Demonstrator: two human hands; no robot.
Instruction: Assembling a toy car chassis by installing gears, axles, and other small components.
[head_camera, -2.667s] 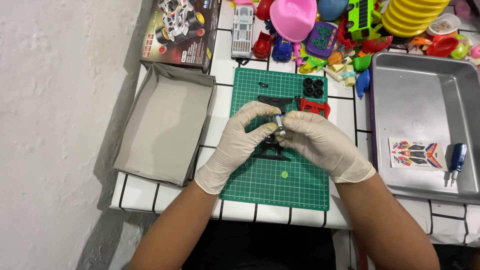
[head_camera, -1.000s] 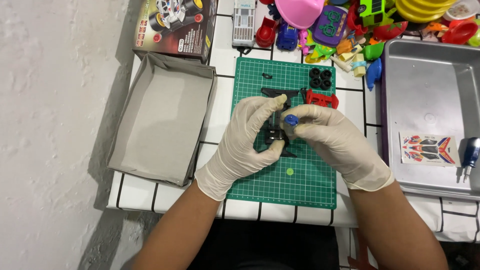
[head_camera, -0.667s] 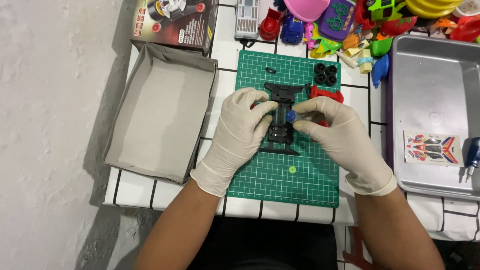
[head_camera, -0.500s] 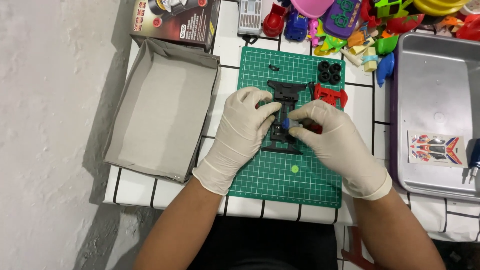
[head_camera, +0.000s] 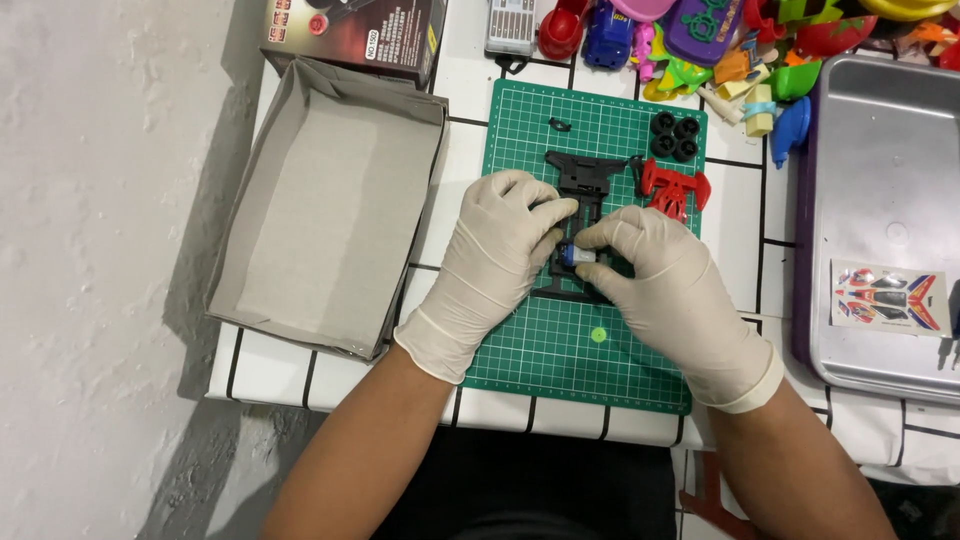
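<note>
A black toy car chassis (head_camera: 583, 180) lies flat on the green cutting mat (head_camera: 560, 350). My left hand (head_camera: 497, 250), in a white glove, rests on the chassis' left side and steadies it. My right hand (head_camera: 668, 285), also gloved, pinches a small blue and silver motor (head_camera: 572, 255) and presses it into the rear of the chassis. Both sets of fingertips meet over the motor, so most of it is hidden.
A red toy part (head_camera: 672, 186), black tyres (head_camera: 673, 137) and a small black piece (head_camera: 560, 125) lie on the mat's far end; a green dot (head_camera: 598, 335) lies nearer. An empty cardboard box (head_camera: 325, 200) sits left. A metal tray (head_camera: 880, 190) with a sticker sheet (head_camera: 888, 298) stands right. Colourful toys (head_camera: 720, 40) crowd the back.
The chassis, held up above the mat earlier, now lies on the mat. Both hands came down with it, and the motor sits lower between the fingertips.
</note>
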